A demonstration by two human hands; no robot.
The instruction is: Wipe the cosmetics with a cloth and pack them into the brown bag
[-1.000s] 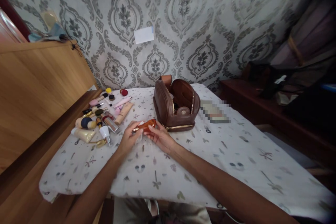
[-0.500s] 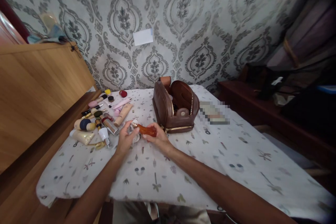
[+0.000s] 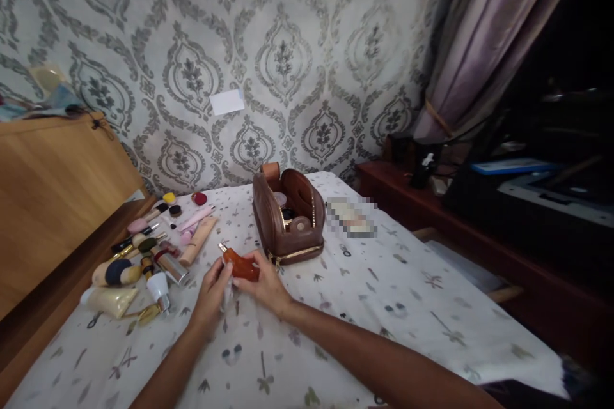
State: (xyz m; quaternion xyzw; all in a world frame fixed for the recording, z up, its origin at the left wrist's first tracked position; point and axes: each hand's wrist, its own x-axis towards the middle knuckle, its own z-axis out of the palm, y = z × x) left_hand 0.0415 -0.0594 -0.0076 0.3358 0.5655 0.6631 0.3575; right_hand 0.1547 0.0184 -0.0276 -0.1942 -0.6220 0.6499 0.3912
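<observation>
An amber-orange bottle (image 3: 244, 266) with a metallic neck is held between both hands above the cloth. My right hand (image 3: 267, 284) grips its right end, fingers wrapped round it. The thumb of my left hand (image 3: 214, 286) presses on the bottle near the neck, and something whitish shows under that hand, partly hidden. Just behind the hands stands a brown leather bag (image 3: 290, 243), unzipped, with a few items visible inside. To the left lie several cosmetics, among them a beige tube (image 3: 198, 241), a cream tube (image 3: 110, 300) and a white-capped bottle (image 3: 158, 291).
A patterned white cloth (image 3: 336, 345) covers the table. Right of the bag lies a blurred flat item (image 3: 352, 217). A wooden panel (image 3: 62, 185) borders the left side; a dark red shelf (image 3: 460, 262) runs along the right. Patterned wallpaper rises behind.
The view has turned to the right and upward, so everything sits further left and lower. The whitish thing beside the bottle's neck is now lower, mostly behind my left hand.
</observation>
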